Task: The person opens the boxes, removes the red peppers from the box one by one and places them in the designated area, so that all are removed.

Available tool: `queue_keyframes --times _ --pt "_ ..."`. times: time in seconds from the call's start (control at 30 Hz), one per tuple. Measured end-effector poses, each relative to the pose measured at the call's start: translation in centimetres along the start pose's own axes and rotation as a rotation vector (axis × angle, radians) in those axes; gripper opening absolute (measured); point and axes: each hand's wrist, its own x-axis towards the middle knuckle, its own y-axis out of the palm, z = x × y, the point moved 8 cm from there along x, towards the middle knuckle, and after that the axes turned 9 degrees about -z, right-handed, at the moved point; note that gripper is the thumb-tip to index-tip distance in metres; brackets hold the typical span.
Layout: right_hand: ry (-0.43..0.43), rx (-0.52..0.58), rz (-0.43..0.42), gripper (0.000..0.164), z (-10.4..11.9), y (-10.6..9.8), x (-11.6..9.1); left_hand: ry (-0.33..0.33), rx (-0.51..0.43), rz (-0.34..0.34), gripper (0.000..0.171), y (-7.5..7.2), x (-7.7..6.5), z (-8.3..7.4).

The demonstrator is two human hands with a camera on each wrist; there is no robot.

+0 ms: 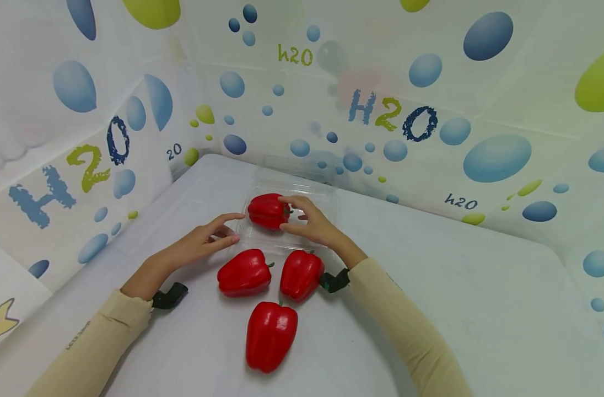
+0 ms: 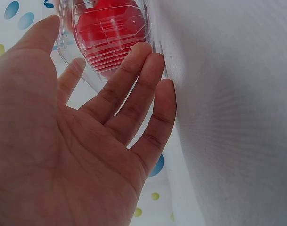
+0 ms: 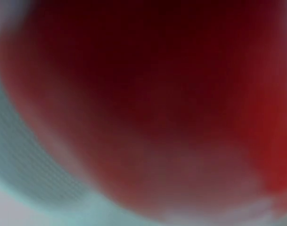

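Observation:
A glossy red bell pepper (image 1: 267, 212) with a green stem lies on its side in a clear plastic clamshell box (image 1: 262, 238). My right hand (image 1: 312, 223) holds it at the stem end, fingers on the far side and thumb on the near side. At the box's left side is my left hand (image 1: 208, 240), its fingers spread and loosely bent. Through ribbed plastic the pepper (image 2: 110, 35) shows in the left wrist view, just beyond the fingertips. Blurred red from a close pepper (image 3: 157, 94) fills most of the right wrist view.
Three more red bell peppers lie in front of the box: one at left (image 1: 244, 273), one at right (image 1: 302, 275) by the right wrist's black camera, and one nearest (image 1: 271, 337). Behind the white table (image 1: 456, 286), the box's raised lid (image 1: 297, 168) stands near the patterned wall covering.

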Motion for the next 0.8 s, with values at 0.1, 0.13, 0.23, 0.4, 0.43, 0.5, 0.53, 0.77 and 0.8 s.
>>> queue_keyframes --times 0.1,0.13,0.23,0.4,0.43,0.5,0.53,0.77,0.8 --pt "0.005 -0.022 0.014 0.063 -0.1 0.16 0.01 -0.002 0.001 0.001 0.059 0.05 0.02 0.04" --pt "0.007 -0.027 0.017 0.063 -0.16 0.22 0.02 -0.005 0.002 0.001 0.059 0.08 0.03 0.09" --pt "0.012 -0.032 0.019 0.061 -0.27 0.37 0.09 -0.001 0.002 0.001 0.059 0.14 0.01 0.08" --pt "0.039 -0.024 0.0 0.055 -0.47 0.37 0.23 -0.003 0.002 -0.001 0.059 0.19 0.05 0.04" --pt "0.047 -0.022 -0.003 0.054 -0.49 0.35 0.24 -0.006 0.003 -0.002 0.059 0.2 0.08 0.08" --pt "0.056 -0.017 -0.009 0.053 -0.56 0.32 0.25 -0.003 0.002 -0.001 0.06 0.2 0.1 0.04" --pt "0.061 -0.014 -0.011 0.051 -0.6 0.31 0.26 -0.002 0.001 0.0 0.06 0.21 0.11 0.03" --pt "0.072 -0.012 -0.053 0.043 -0.68 0.06 0.45 -0.002 -0.002 -0.001 0.059 0.03 0.0 -0.08" --pt "0.076 -0.015 -0.061 0.042 -0.72 0.03 0.49 -0.003 -0.002 -0.001 0.059 0.0 -0.02 -0.07"
